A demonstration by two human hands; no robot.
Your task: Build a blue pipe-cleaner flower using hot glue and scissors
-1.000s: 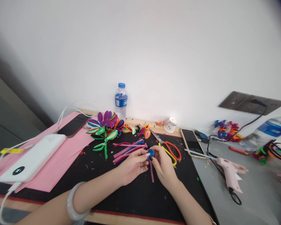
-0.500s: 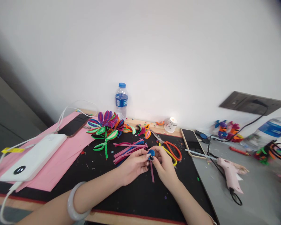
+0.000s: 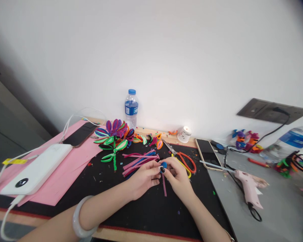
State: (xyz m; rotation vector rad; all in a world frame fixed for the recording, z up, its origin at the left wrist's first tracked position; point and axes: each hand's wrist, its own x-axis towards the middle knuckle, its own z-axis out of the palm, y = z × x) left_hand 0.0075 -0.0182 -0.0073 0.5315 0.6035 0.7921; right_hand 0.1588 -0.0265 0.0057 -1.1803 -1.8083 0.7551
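My left hand [image 3: 143, 177] and my right hand [image 3: 178, 177] meet over the black mat [image 3: 131, 208]. Both pinch a small blue coiled piece [image 3: 163, 165] between their fingertips. A pink strip [image 3: 164, 185] hangs down from it onto the mat. Just behind the hands lies a loose pile of pink and blue strips [image 3: 138, 159]. A white bangle [image 3: 78, 218] sits on my left wrist.
A finished multicoloured flower [image 3: 113, 137] lies at the back left, scissors [image 3: 183, 158] and a phone [image 3: 207, 153] to the right. A pink glue gun [image 3: 248, 186] rests on the grey surface. A power bank [image 3: 35, 168] lies on pink paper, a water bottle [image 3: 130, 108] by the wall.
The hands stay in place; the fingers shift slightly around the blue coil. Nothing else has moved.
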